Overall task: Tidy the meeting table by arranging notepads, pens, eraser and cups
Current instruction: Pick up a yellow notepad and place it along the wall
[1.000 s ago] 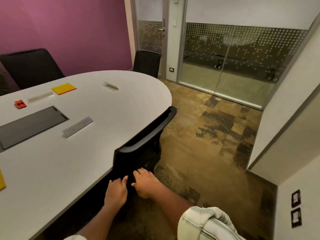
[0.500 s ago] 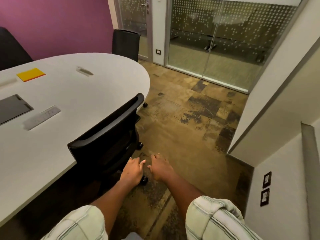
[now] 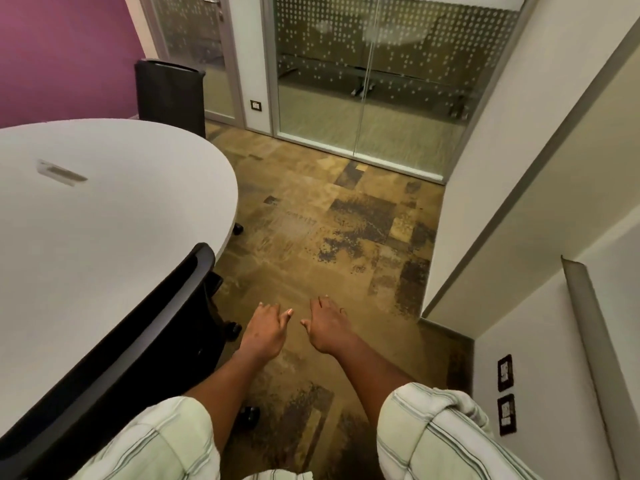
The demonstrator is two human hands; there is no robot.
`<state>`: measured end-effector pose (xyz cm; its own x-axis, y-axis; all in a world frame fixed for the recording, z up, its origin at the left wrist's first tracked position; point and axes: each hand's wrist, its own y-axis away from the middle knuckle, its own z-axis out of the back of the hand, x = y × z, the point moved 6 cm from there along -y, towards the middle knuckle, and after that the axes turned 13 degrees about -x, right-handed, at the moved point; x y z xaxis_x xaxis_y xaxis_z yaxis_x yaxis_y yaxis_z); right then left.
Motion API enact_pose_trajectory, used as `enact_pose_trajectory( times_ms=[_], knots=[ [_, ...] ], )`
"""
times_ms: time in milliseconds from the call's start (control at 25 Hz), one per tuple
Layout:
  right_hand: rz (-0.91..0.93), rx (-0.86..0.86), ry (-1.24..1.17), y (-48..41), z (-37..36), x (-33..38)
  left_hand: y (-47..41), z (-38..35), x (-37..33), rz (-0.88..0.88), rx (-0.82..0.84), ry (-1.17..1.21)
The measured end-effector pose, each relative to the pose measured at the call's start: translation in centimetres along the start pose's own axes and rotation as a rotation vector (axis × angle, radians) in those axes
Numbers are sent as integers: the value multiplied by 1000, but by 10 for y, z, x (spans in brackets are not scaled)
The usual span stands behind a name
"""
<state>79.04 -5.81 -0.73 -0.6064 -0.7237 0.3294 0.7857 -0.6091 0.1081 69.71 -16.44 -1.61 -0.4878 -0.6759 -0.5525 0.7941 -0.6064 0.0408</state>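
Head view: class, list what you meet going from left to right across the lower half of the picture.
table → black chair → left hand → right hand → wall sockets

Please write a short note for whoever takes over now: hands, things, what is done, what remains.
Left hand and right hand: both open and empty, side by side above the floor, beside the black chair at the table.
On the table in view: only one pale flat piece.
Notepads, pens, eraser, cups: none in view, so progress cannot be judged.
Left: turn to the table and check them.
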Motion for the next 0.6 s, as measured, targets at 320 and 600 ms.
enact_pose_trajectory(
  times_ms=[320, 600],
  knots=[
    [-22, -83, 8, -150, 70, -44, -164, 17, -86, -310, -56, -58],
    [143, -154, 56, -328, 132, -75, -319, 31, -156, -361, -136, -79]
  ],
)
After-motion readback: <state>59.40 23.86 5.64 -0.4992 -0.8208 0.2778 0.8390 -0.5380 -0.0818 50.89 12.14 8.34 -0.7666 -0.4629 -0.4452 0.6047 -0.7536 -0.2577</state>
